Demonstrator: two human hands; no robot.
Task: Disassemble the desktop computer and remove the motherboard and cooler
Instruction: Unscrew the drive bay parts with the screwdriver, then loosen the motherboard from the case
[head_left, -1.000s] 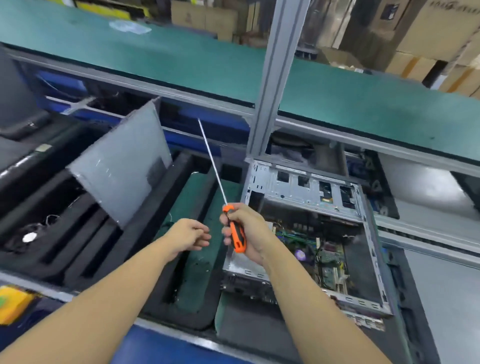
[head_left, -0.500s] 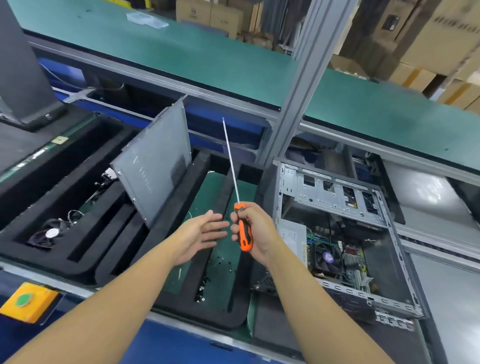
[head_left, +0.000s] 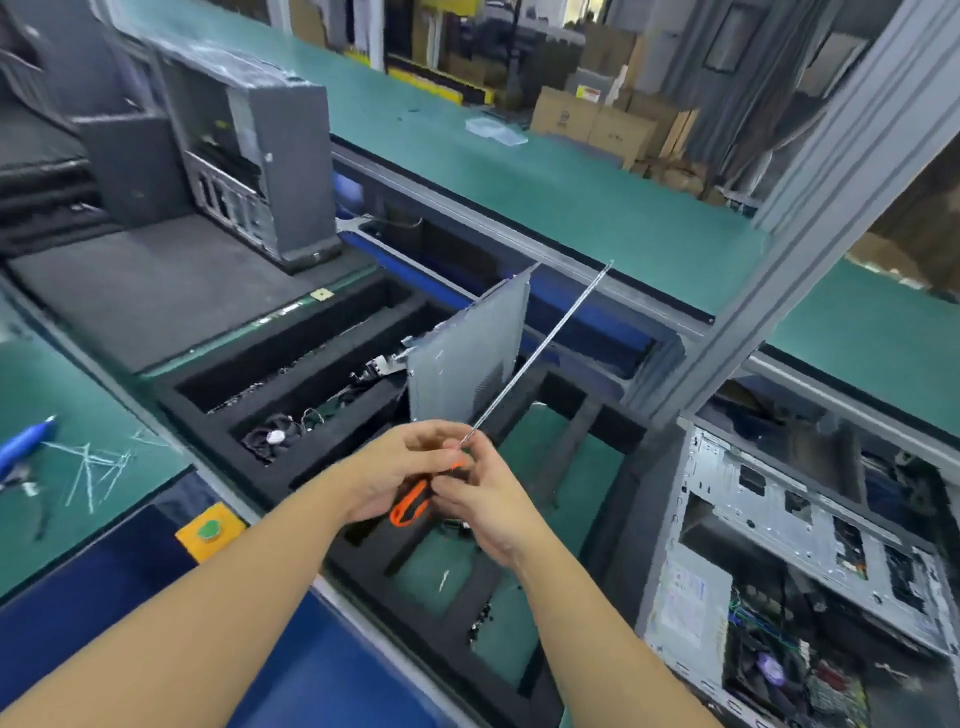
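Observation:
A long screwdriver (head_left: 535, 353) with an orange handle points up and to the right, and both hands meet on its handle above the foam tray. My left hand (head_left: 400, 467) curls round the handle from the left. My right hand (head_left: 483, 493) holds it from the right, fingers near the base of the shaft. The open desktop case (head_left: 769, 561) lies on its side at the lower right. Its motherboard (head_left: 779, 670) and the fan of the cooler (head_left: 769, 667) show inside. The removed side panel (head_left: 462, 358) leans upright in the tray.
A black foam tray (head_left: 291, 415) with slots holds a small fan (head_left: 270, 439), cables and loose screws (head_left: 483, 623). Another computer case (head_left: 260, 171) stands at the back left. A grey frame post (head_left: 779, 249) rises on the right. Blue-handled pliers (head_left: 23, 447) and cut cable ties lie left.
The view has swung left, so the open case now lies at the lower right. My left hand has closed onto the screwdriver handle, and the shaft now tilts to the right.

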